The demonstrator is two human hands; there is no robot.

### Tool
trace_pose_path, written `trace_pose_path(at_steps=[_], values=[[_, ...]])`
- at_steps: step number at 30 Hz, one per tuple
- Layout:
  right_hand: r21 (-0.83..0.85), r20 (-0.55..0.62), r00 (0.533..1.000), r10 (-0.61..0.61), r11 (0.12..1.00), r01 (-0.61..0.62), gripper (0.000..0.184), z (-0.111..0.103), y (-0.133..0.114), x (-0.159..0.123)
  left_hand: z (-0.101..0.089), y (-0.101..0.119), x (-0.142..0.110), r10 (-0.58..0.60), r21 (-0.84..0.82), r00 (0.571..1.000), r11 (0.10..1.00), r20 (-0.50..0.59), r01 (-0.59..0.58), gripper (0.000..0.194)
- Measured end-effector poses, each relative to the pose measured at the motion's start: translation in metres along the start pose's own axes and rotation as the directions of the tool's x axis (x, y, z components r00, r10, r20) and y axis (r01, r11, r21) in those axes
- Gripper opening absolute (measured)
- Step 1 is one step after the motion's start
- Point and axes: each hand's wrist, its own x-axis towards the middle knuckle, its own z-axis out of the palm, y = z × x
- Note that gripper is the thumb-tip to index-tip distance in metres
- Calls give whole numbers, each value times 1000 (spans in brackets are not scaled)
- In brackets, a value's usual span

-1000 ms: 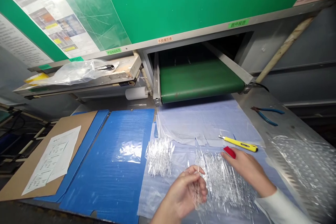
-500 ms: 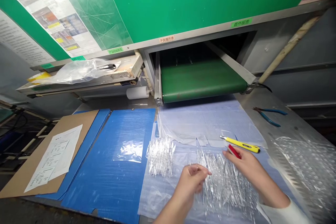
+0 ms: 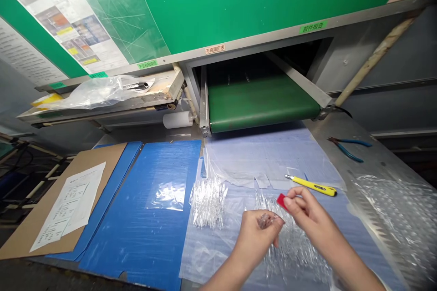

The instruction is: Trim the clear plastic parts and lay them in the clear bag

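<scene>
My left hand (image 3: 256, 233) is curled around a small bunch of thin clear plastic rods (image 3: 265, 220), which shows at its fingertips. My right hand (image 3: 309, 213) pinches a small red tab (image 3: 282, 201) between its fingers, close to the left hand. Below both hands lies a large loose pile of the same clear rods (image 3: 292, 245) on a clear plastic sheet (image 3: 205, 254). A smaller heap of rods (image 3: 208, 203) rests to the left. A yellow utility knife (image 3: 310, 185) lies just beyond my right hand.
A blue corrugated board (image 3: 146, 218) lies to the left, beside cardboard with printed papers (image 3: 68, 204). Blue-handled pliers (image 3: 348, 149) and bubble wrap (image 3: 392, 218) lie on the steel surface to the right. A green conveyor belt (image 3: 259, 102) runs ahead.
My right hand has moved left and up toward my left hand, carrying the red tab. My left hand has shifted right, closed around the small bunch of rods.
</scene>
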Motion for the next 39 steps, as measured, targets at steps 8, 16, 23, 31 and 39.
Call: trace_pose_path(at_steps=[8,16,23,31,39], values=[[-199,4,999,-44,979,44,22,2,-6,0,-3,-13,-7,187,348,982,923,-38,-162,20],[-270,-6,999,-48,962,44,21,10,6,-4,-2,-23,-12,284,558,958,789,36,-255,23],[-403,-132,989,66,908,-115,28,-19,39,13,-16,-24,-8,64,-25,986,997,-156,-69,28],[-616,21,991,135,782,-94,32,-18,44,26,-17,-39,-3,-310,-724,930,594,196,350,40],[-588,89,994,65,809,0,21,-12,49,20,-16,-40,1,-285,-617,938,708,196,344,35]])
